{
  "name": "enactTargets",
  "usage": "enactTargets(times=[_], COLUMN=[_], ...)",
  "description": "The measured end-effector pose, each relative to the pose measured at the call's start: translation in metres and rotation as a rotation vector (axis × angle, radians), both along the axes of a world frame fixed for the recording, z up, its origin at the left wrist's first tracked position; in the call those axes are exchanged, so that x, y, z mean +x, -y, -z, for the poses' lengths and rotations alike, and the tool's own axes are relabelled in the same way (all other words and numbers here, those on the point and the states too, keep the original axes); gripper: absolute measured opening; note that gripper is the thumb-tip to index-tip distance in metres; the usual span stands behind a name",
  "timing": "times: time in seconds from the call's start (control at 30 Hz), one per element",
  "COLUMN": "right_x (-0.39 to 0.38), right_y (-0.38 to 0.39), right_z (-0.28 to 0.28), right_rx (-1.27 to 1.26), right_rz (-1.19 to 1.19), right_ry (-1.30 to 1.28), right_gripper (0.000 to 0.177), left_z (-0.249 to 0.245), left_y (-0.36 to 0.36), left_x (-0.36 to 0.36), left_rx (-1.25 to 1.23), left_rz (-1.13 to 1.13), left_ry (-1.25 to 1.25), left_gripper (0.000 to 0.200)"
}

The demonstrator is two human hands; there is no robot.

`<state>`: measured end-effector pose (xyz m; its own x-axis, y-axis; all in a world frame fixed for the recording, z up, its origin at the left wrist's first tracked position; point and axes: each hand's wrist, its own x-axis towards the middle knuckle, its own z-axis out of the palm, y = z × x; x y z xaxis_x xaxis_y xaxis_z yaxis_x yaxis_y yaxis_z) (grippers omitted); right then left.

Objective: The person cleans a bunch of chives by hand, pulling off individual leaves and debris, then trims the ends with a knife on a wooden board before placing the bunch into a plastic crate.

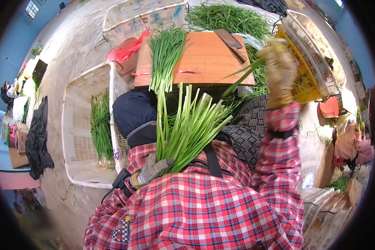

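My left hand, in a grey knit glove, is closed around the lower part of a thick bunch of Chinese chives against my lap. The pale stalk ends point up and away from me. My right hand, in a yellowish glove, is raised at the right and blurred by motion. A few long green chive leaves stick out of it to the left. Ahead, a smaller chive bundle lies across a red tie on a wooden board. A cleaver rests at the board's right side.
Left of me a white crate holds a chive bundle. Another white crate and a red container with red strips stand behind. A loose chive heap lies beyond the board. Yellow and white crates are at the right.
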<state>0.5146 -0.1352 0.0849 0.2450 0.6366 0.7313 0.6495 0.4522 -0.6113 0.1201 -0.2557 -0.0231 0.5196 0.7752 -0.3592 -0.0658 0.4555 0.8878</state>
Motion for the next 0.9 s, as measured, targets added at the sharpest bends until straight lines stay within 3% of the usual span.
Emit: enactTargets(times=[0.03, 0.07, 0.1, 0.17, 0.2, 0.27, 0.37, 0.4, 0.57, 0.63, 0.73, 0.9], right_x=[0.031, 0.056, 0.079, 0.109, 0.081, 0.039, -0.033, -0.052, -0.081, -0.08, -0.078, -0.072], right_y=[-0.004, 0.002, 0.005, 0.001, 0.011, 0.015, 0.033, 0.039, 0.033, 0.028, 0.03, 0.034], right_z=[-0.012, -0.034, -0.031, -0.024, -0.035, -0.025, -0.022, -0.026, 0.019, 0.026, 0.022, 0.004], right_rx=[0.023, 0.074, 0.076, -0.133, -0.083, -0.273, -0.355, -0.499, -0.408, -0.398, -0.621, -0.491], right_rz=[0.135, 0.417, 0.416, 0.721, 0.488, -0.14, -0.531, -0.569, -0.704, -0.756, -0.79, -0.615], right_ry=[0.041, 0.573, 0.58, 0.68, 0.613, 0.165, 0.357, 0.373, 0.419, 0.391, 0.19, 0.423], right_gripper=[0.028, 0.034, 0.034, 0.037, 0.036, 0.036, 0.036, 0.036, 0.037, 0.027, 0.012, 0.017], left_z=[-0.003, -0.005, -0.006, -0.008, -0.008, -0.008, -0.003, -0.005, -0.005, -0.008, -0.01, -0.013], left_y=[-0.002, -0.002, -0.002, -0.004, -0.005, -0.004, -0.003, -0.003, -0.003, -0.005, -0.005, -0.008], left_x=[0.0, 0.001, 0.002, 0.006, 0.008, 0.009, 0.005, 0.005, 0.006, 0.007, 0.007, 0.008], left_rx=[0.008, 0.016, 0.016, 0.151, 0.151, 0.078, -0.011, -0.012, -0.069, -0.045, -0.029, -0.037], left_rz=[0.039, 0.08, 0.079, 0.1, 0.09, 0.062, 0.05, 0.049, -0.001, 0.016, 0.041, 0.081], left_ry=[-0.068, -0.134, -0.127, -0.196, -0.188, -0.091, -0.058, -0.066, 0.004, -0.002, -0.007, 0.006], left_gripper=[0.043, 0.041, 0.041, 0.041, 0.041, 0.039, 0.039, 0.039, 0.041, 0.041, 0.042, 0.043])
